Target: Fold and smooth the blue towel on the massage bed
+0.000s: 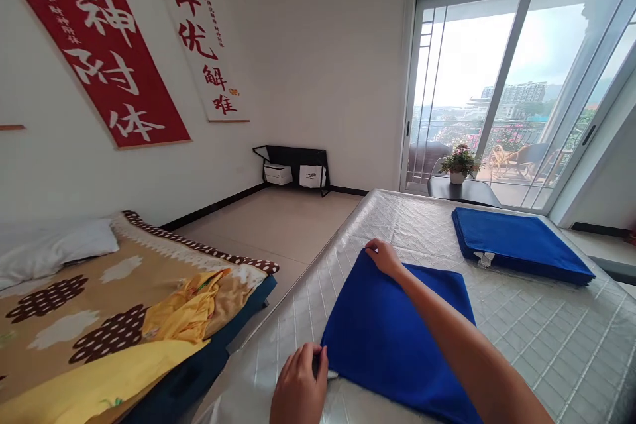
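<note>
A folded blue cloth (392, 338) lies flat on the quilted silver mattress (556, 338) in front of me. My left hand (299, 387) pinches its near left corner, fingers closed on the fabric. My right hand (383, 257) reaches across and presses closed fingers on the far left corner. A second stack of folded blue cloths (517, 243) with a small white tag rests farther back on the right of the mattress, apart from both hands.
A low bed with a brown patterned blanket (99, 305), a yellow garment (186, 311) and a white pillow (50, 248) sits at left. Bare floor lies between. A black shelf (293, 169) stands in the far corner. A potted plant (460, 164) stands by the sliding glass door.
</note>
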`<state>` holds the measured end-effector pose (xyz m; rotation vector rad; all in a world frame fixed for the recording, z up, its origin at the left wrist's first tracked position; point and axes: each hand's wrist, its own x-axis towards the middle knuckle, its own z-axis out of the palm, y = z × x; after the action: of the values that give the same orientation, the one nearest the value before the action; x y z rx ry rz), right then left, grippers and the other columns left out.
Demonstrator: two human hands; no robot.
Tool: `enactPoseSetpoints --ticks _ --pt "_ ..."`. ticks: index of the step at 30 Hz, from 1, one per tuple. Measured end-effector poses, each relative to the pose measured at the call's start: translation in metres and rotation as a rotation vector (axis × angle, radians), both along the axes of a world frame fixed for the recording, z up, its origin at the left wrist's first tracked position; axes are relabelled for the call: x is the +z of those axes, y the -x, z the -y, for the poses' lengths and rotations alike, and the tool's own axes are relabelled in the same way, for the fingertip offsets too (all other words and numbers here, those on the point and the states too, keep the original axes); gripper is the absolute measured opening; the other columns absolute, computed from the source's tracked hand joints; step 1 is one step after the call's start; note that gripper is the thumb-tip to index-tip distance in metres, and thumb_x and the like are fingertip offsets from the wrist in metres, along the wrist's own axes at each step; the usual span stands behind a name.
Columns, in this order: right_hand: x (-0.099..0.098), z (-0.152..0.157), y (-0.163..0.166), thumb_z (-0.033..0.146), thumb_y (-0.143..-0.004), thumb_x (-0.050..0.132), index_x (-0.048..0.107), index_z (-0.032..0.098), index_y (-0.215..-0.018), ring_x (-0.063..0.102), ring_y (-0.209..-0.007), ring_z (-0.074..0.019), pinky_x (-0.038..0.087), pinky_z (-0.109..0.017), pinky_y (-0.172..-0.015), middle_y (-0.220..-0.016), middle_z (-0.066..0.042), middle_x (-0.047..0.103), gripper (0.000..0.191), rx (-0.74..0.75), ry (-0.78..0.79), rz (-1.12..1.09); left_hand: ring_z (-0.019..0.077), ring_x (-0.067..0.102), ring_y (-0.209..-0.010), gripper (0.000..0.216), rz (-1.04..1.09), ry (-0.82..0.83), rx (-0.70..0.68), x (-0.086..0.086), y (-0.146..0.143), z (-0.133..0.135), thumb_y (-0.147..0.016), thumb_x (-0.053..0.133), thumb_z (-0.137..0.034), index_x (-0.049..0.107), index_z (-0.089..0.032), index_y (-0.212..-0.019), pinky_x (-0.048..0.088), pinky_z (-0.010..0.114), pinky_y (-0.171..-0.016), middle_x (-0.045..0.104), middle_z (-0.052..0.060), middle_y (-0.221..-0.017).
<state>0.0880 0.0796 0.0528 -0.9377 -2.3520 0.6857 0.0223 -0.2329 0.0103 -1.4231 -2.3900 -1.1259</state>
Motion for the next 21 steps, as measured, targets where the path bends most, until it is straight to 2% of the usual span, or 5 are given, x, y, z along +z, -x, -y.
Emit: enactPoseSetpoints --ticks 6,10,12,16,21 --pt "0.055 0.006 -0.066 0.028 -0.096 0.056 0.074 0.025 -0.114 0.068 -0.104 -0.0183 0.05 -0.032 -0.095 -0.116 -0.004 0.074 0.026 0.028 -0.049 -0.201 0.0263 0.074 -0.074 0.056 0.167 -0.155 0.04 0.015 -0.003 0.005 -0.09 0.038 -0.076 0.064 -0.028 -0.079 0.059 0.038 -0.068 0.077 0.005 -0.082" --pt "0.099 0.026 -0.134 0.038 -0.095 0.059 0.076 0.026 -0.108 0.068 -0.1 -0.0186 0.052 -0.033 -0.093 -0.108 -0.003 0.075 0.025 0.058 -0.122 -0.347 0.0253 0.075 -0.076 0.058 0.173 -0.214 0.033 0.04 -0.006 0.009 -0.085 0.044 -0.081 0.067 -0.028 -0.085 0.059 0.036 -0.07 0.078 0.002 -0.083" --pt "0.121 0.042 -0.169 0.043 -0.095 0.059 0.076 0.026 -0.107 0.068 -0.098 -0.0193 0.053 -0.033 -0.09 -0.107 -0.004 0.074 0.027 0.037 -0.183 -0.431 0.0247 0.075 -0.079 0.055 0.103 -0.262 0.017 0.063 -0.009 0.008 -0.086 0.048 -0.079 0.068 -0.028 -0.09 0.059 0.035 -0.075 0.078 0.002 -0.085" --pt "0.16 0.077 -0.233 0.052 -0.095 0.058 0.077 0.027 -0.107 0.068 -0.098 -0.0213 0.055 -0.032 -0.079 -0.107 -0.005 0.074 0.033 -0.096 -0.304 -0.566 0.0256 0.074 -0.091 0.048 -0.154 -0.381 -0.09 0.123 -0.015 -0.007 -0.094 0.045 -0.07 0.07 -0.029 -0.101 0.057 0.038 -0.088 0.078 0.004 -0.098" --pt "0.182 0.112 -0.296 0.051 -0.094 0.062 0.077 0.03 -0.105 0.067 -0.1 -0.022 0.056 -0.033 -0.078 -0.108 -0.004 0.074 0.028 -0.257 -0.427 -0.701 0.0245 0.073 -0.093 0.043 -0.439 -0.455 -0.246 0.191 -0.027 -0.026 -0.099 0.043 -0.06 0.072 -0.03 -0.109 0.054 0.039 -0.092 0.077 0.003 -0.102"
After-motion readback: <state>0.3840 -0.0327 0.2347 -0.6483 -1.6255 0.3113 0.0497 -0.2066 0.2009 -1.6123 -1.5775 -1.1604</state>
